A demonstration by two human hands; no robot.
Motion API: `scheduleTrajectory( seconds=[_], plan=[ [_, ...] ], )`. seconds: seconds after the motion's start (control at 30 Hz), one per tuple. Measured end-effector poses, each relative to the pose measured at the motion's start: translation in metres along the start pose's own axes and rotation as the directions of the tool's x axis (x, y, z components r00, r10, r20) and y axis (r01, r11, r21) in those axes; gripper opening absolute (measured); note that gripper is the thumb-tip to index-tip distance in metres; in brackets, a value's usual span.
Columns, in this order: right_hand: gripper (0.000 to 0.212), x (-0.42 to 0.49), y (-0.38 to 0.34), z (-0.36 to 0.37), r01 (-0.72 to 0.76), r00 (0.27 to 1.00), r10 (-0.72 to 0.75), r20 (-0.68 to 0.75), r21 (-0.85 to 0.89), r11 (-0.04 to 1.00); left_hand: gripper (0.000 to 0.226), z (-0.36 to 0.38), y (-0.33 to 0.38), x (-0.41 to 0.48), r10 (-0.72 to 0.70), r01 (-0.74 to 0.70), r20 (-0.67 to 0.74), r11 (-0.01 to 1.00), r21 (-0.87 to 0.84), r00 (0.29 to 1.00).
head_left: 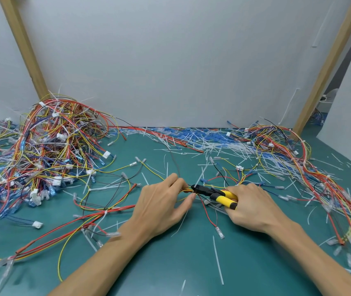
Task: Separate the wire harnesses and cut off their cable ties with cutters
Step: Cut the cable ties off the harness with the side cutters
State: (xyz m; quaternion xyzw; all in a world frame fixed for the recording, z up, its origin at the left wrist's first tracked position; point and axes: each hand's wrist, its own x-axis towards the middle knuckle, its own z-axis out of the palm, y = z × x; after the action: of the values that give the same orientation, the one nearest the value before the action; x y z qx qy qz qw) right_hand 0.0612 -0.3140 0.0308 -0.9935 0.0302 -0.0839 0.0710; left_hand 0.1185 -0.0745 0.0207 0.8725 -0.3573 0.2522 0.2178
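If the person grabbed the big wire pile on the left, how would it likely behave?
Probably floppy: the pile is thin wires looping and sagging every way. It would likely lift as one clump, since strands interlock and white ties still bind some. Connectors at its edge may snag or drag on the mat.
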Motion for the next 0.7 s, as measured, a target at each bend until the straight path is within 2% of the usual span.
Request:
scheduleTrajectory(
  seconds=[0.23, 0.47, 0.57, 0.7],
  plan=[
    [0.025, -0.002, -0.001, -0.004, 0.01, 1.0, -0.011, 0.021, 0.041, 0.999, 0.035, 0.001, 0.0, 0.0, -0.002, 0.002, 0.009, 1.0, -0.007, 1.0],
    [0.024, -0.001, 0.0, -0.001, -0.021, 0.999, 0.021, -0.027, 0.02, 1.0, 0.036, 0.003, -0.002, 0.001, -0.012, 0.012, 0.019, 1.0, -0.028, 1.0],
    [0.027, -0.003, -0.005, 0.0, -0.022, 0.986, 0.038, -0.163, 0.097, 0.995, 0.037, 0.003, -0.005, 0.002, -0.026, 0.029, 0.043, 0.998, -0.057, 0.999],
    [0.027, -0.006, -0.019, 0.0, 0.101, 0.925, 0.055, -0.375, 0.383, 0.918, 0.033, 0.001, -0.005, 0.002, -0.007, 0.012, 0.055, 0.995, -0.094, 0.998]
  ],
)
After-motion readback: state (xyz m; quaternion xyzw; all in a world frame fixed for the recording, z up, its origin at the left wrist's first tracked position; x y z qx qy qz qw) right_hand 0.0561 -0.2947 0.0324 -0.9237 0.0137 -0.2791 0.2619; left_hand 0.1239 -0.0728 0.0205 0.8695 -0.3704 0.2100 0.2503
